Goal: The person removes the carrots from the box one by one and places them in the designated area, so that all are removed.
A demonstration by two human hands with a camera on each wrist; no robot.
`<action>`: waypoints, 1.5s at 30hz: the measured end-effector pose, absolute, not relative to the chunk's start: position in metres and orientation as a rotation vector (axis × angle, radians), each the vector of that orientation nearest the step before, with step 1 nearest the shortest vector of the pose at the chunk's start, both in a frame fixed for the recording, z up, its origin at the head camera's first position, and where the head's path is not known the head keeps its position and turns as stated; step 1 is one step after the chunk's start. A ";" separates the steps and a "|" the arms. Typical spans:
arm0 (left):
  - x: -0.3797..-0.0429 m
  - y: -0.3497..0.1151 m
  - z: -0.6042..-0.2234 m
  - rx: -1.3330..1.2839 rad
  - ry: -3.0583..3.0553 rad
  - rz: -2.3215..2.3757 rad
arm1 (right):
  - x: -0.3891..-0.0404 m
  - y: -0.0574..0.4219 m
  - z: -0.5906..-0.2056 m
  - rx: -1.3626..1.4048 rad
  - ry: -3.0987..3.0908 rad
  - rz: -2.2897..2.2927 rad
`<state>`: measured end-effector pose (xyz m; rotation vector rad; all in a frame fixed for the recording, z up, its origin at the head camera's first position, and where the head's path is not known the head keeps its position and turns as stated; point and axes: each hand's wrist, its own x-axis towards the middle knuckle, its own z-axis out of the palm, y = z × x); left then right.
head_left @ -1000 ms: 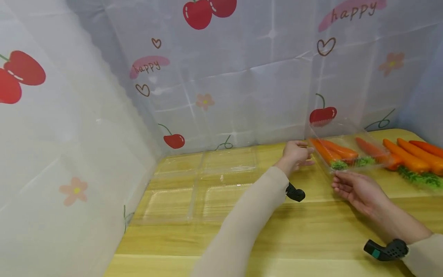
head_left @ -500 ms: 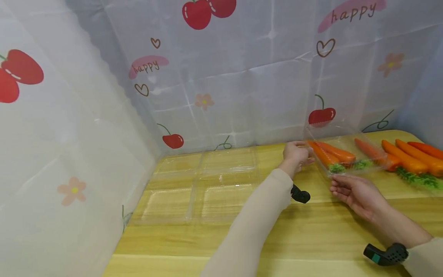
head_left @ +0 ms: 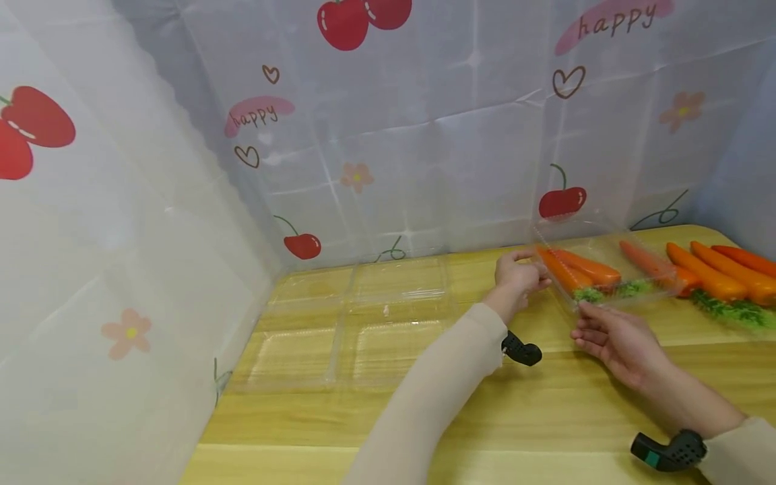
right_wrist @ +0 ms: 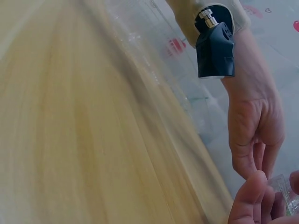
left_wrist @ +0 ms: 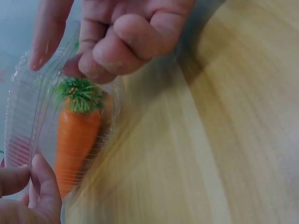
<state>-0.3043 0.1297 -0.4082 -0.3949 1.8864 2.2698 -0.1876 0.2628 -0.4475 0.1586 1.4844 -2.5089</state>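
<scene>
A clear plastic clamshell box (head_left: 651,296) stands at the back right of the table, with orange carrots (head_left: 588,266) and their green tops (left_wrist: 83,95) inside. Its lid (head_left: 600,225) slants over them, higher at the far side. My left hand (head_left: 520,277) pinches the box's left edge between thumb and fingertips, plain in the left wrist view. At the near left corner my right hand (head_left: 624,343) pinches the plastic with thumb and forefinger, its other fingers curled below. In the right wrist view the box shows only as a sliver beside the right fingers (right_wrist: 250,200).
More carrots (head_left: 724,273) lie to the right of the box. Several clear plastic boxes (head_left: 339,323) rest open on the left of the wooden table (head_left: 521,417). A printed curtain (head_left: 424,155) hangs along the table's back edge and left side.
The box and my right hand have shifted slightly to the left. My right thumb now sits higher at the box's near corner. The left hand keeps its pinch at the left edge.
</scene>
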 end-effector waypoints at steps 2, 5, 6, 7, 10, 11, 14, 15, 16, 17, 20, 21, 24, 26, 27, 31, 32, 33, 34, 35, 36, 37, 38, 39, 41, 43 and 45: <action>-0.303 0.130 -0.410 -0.397 1.885 2.283 | -0.187 0.262 -0.447 0.172 1.501 -2.495; -0.300 0.131 -0.411 -0.390 1.872 2.318 | -0.187 0.259 -0.446 0.177 1.515 -2.476; -0.298 0.131 -0.411 -0.391 1.876 2.326 | -0.187 0.258 -0.446 0.179 1.520 -2.468; -0.297 0.131 -0.412 -0.393 1.881 2.331 | -0.187 0.257 -0.446 0.182 1.524 -2.460; -0.290 0.131 -0.412 -0.397 1.884 2.351 | -0.186 0.255 -0.446 0.204 1.544 -2.437; -0.288 0.131 -0.412 -0.395 1.886 2.355 | -0.185 0.255 -0.447 0.211 1.548 -2.432; -0.281 0.130 -0.413 -0.380 1.900 2.370 | -0.182 0.257 -0.448 0.227 1.560 -2.424; -0.279 0.129 -0.413 -0.376 1.905 2.374 | -0.181 0.259 -0.449 0.231 1.559 -2.425; -0.276 0.129 -0.413 -0.374 1.913 2.376 | -0.179 0.260 -0.449 0.231 1.556 -2.429; -0.274 0.128 -0.414 -0.373 1.921 2.375 | -0.177 0.262 -0.450 0.230 1.553 -2.432; -0.266 0.125 -0.415 -0.368 1.920 2.376 | -0.172 0.268 -0.451 0.225 1.548 -2.446; -0.264 0.124 -0.415 -0.366 1.915 2.376 | -0.170 0.270 -0.452 0.225 1.546 -2.450; -0.257 0.122 -0.417 -0.362 1.893 2.383 | -0.167 0.274 -0.453 0.219 1.550 -2.452; -0.254 0.122 -0.418 -0.363 1.881 2.392 | -0.165 0.277 -0.453 0.210 1.564 -2.440; -0.253 0.121 -0.418 -0.365 1.873 2.399 | -0.164 0.279 -0.453 0.206 1.570 -2.431; -0.250 0.118 -0.417 -0.383 1.844 2.440 | -0.163 0.288 -0.454 0.167 1.614 -2.373; -0.249 0.117 -0.417 -0.394 1.843 2.446 | -0.162 0.290 -0.454 0.157 1.621 -2.357; -0.248 0.115 -0.417 -0.404 1.840 2.453 | -0.162 0.293 -0.454 0.145 1.626 -2.341; -0.247 0.114 -0.417 -0.414 1.841 2.458 | -0.161 0.296 -0.455 0.140 1.630 -2.328; -0.245 0.113 -0.416 -0.422 1.841 2.465 | -0.161 0.300 -0.455 0.131 1.630 -2.316; -0.243 0.112 -0.416 -0.434 1.842 2.467 | -0.160 0.303 -0.455 0.118 1.626 -2.305; -0.241 0.111 -0.415 -0.446 1.839 2.473 | -0.160 0.307 -0.456 0.105 1.624 -2.292; -0.238 0.110 -0.415 -0.455 1.839 2.476 | -0.159 0.310 -0.456 0.089 1.615 -2.282; -0.236 0.110 -0.415 -0.461 1.828 2.490 | -0.159 0.314 -0.457 0.070 1.599 -2.277; -0.231 0.108 -0.416 -0.477 1.822 2.505 | -0.159 0.320 -0.458 0.024 1.574 -2.255; -0.226 0.106 -0.416 -0.488 1.828 2.512 | -0.159 0.325 -0.459 -0.007 1.560 -2.233; -0.221 0.104 -0.417 -0.492 1.845 2.509 | -0.159 0.329 -0.460 -0.018 1.565 -2.206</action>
